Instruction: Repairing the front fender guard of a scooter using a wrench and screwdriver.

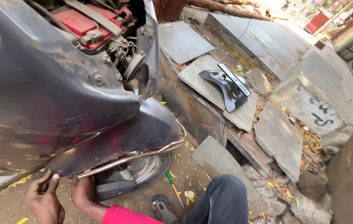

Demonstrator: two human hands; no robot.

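**Both hands at the lower edge of a scooter's side panel**

A dark grey scooter body panel (56, 99) fills the left half of the view, dented and scuffed, with the red battery (77, 20) and its strap showing in the opened bay above it. Under the panel a chromed guard rail (143, 154) curves round the rear wheel (145, 168), whose tyre stands on bare earth strewn with yellow petals. To the right lies a jumble of broken grey stone slabs (280, 137); on one of them a loose dark plastic cover (226, 85) rests with a number plate just beside it.

A knee in dark jeans (222, 201) and a sandalled foot (164, 209) sit in front of the wheel, and a green-handled screwdriver (172, 186) lies on the ground between the tyre and the foot.

The left hand (43, 199) is at the panel's bottom edge, fingers spread upward against it. The right hand (83, 191), in a pink sleeve, reaches under the same edge by the rail's end; its fingers are hidden, so its grip cannot be told.
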